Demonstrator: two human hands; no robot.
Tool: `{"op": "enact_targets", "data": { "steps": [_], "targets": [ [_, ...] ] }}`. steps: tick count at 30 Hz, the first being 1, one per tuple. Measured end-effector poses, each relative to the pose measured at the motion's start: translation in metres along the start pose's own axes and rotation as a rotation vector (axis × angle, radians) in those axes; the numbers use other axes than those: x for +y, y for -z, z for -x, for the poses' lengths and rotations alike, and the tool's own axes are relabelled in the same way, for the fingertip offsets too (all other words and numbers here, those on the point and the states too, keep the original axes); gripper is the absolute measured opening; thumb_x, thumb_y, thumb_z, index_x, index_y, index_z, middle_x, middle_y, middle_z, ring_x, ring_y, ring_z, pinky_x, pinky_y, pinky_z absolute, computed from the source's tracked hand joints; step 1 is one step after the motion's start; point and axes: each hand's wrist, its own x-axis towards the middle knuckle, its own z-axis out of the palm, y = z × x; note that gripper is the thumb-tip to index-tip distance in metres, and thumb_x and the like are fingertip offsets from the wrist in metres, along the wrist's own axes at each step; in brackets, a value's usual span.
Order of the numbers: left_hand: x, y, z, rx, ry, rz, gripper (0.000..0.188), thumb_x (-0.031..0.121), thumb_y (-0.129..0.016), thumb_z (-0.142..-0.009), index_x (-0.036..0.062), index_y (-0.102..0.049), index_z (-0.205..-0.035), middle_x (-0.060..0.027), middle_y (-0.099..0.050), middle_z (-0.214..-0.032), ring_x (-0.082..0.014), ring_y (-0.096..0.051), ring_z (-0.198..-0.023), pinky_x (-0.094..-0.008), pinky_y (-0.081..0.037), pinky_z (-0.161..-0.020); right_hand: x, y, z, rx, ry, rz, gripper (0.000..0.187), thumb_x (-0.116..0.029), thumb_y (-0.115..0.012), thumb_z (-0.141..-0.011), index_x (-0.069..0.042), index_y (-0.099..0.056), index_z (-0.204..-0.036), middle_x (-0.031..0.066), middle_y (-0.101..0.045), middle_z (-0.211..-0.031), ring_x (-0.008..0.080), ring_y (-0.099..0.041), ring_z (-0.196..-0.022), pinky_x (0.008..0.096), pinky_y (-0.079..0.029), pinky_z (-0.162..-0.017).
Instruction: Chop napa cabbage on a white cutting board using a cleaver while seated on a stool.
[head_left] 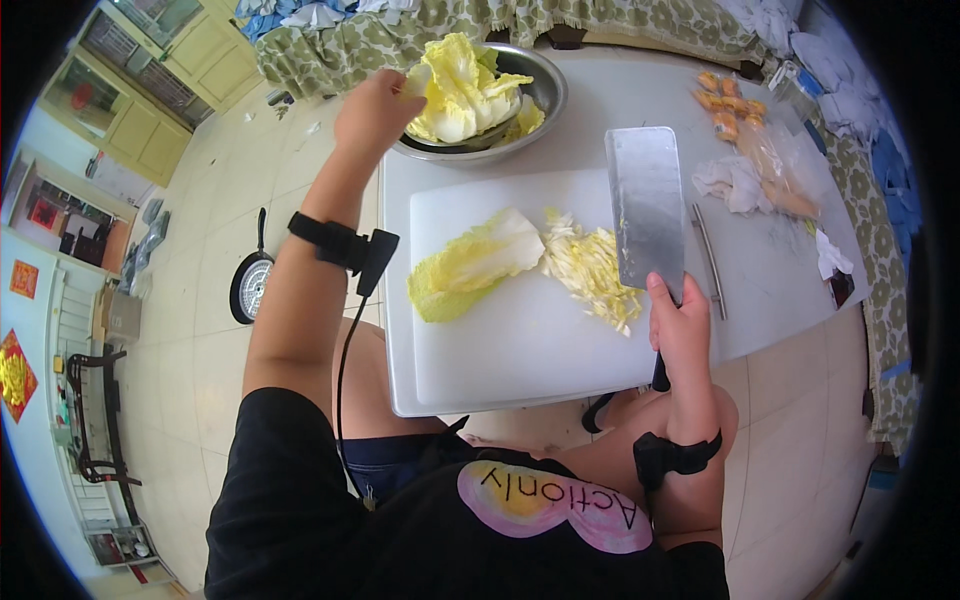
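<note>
Cabbage leaves [463, 95] — piled in a metal basin [551, 82] (left hand [376, 106] alongside).

The head camera looks steeply down from above the shirt [400, 530], near the cutting board [490, 360], its wide view (straight edges bend) taking in floor [190, 400].

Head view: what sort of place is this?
Likely a home's living area: floral covers over furniture, a frying pan on the tiled floor, and a cutting board on the table.
</note>
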Motion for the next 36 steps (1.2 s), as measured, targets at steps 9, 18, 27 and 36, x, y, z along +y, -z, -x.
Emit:
{"op": "enact_targets", "data": {
  "steps": [9,18,27,36],
  "targets": [
    [0.008,-0.058,-0.001,-0.093,-0.041,-0.287,0.028,0.024,-0.071,-0.082,0.0087,-0.071,-0.106,-0.0134,-0.069,-0.106,-0.0326,-0.066,-0.102,-0.0433,-0.055,-0.085,0.009,-0.011,-0.006,0.000,0.006,0.000,0.021,-0.025,-0.066,-0.095,-0.005,-0.063,-0.102,-0.0049,-0.049,-0.060,0.0043,-0.040,-0.044,0.0242,-0.032,-0.040],
    [0.000,-0.069,-0.017,-0.320,-0.050,-0.391,0.029,0.023,-0.067,-0.080,0.0103,-0.073,-0.105,-0.0148,-0.069,-0.108,-0.0313,-0.066,-0.103,-0.0416,-0.054,-0.087,0.010,-0.004,-0.008,0.030,0.038,0.025,0.024,-0.026,-0.066,-0.094,-0.003,-0.064,-0.099,-0.0041,-0.053,-0.063,0.0059,-0.042,-0.046,0.0255,-0.034,-0.043],
    [0.005,-0.004,-0.013,0.268,-0.051,-0.214,0.032,0.021,-0.062,-0.082,0.0148,-0.068,-0.113,-0.0111,-0.071,-0.103,-0.0321,-0.067,-0.096,-0.0436,-0.054,-0.079,0.006,0.000,-0.002,0.028,0.002,0.017,0.025,-0.027,-0.066,-0.094,-0.004,-0.064,-0.102,-0.0044,-0.051,-0.062,0.0050,-0.042,-0.046,0.0240,-0.033,-0.041],
    [0.008,-0.018,0.009,0.243,-0.213,-0.146,0.020,0.013,-0.062,-0.082,0.0113,-0.065,-0.101,-0.0114,-0.065,-0.100,-0.0334,-0.064,-0.092,-0.0454,-0.053,-0.074,0.007,-0.006,-0.004,0.014,-0.002,0.030,0.022,-0.025,-0.066,-0.094,-0.004,-0.064,-0.100,-0.0050,-0.051,-0.062,0.0049,-0.042,-0.047,0.0244,-0.034,-0.043]
  ]
}}
